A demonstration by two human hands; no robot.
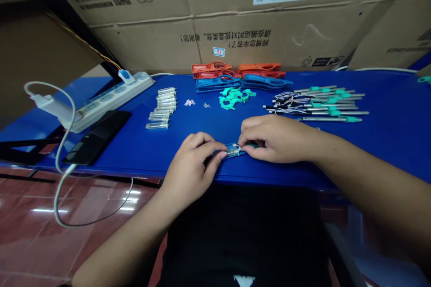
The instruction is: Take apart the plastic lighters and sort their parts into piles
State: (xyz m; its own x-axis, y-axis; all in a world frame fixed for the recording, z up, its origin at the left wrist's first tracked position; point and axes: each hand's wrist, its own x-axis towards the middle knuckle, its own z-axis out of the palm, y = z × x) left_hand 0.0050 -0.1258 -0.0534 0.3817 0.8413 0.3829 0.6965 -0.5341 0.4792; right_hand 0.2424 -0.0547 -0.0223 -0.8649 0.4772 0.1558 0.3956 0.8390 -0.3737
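Close to the table's front edge, a blue lighter handle shell (pixel 230 155) lies between my two hands. A clear fuel tank (pixel 233 150) with a pale end piece sits in it, and a bit of white wire shows beside my right fingertips. My left hand (pixel 197 161) is closed, thumb and index finger pinching the shell and tank at the left end. My right hand (pixel 266 139) is closed over the right end, its fingertips pressed together at the wire. Something dark green shows under the right fingers; the rest of that end is hidden.
Behind lie orange handle shells (pixel 215 68), blue handle shells (pixel 266 81), green triggers (pixel 232 98), small screws (pixel 206 105), pink bits (pixel 189 103) and clear tanks (pixel 161 114). Metal rods with wires (pixel 330 107) lie right; a phone (pixel 97 139) and power strip (pixel 111 98) left. Cardboard boxes (pixel 161 49) stand behind.
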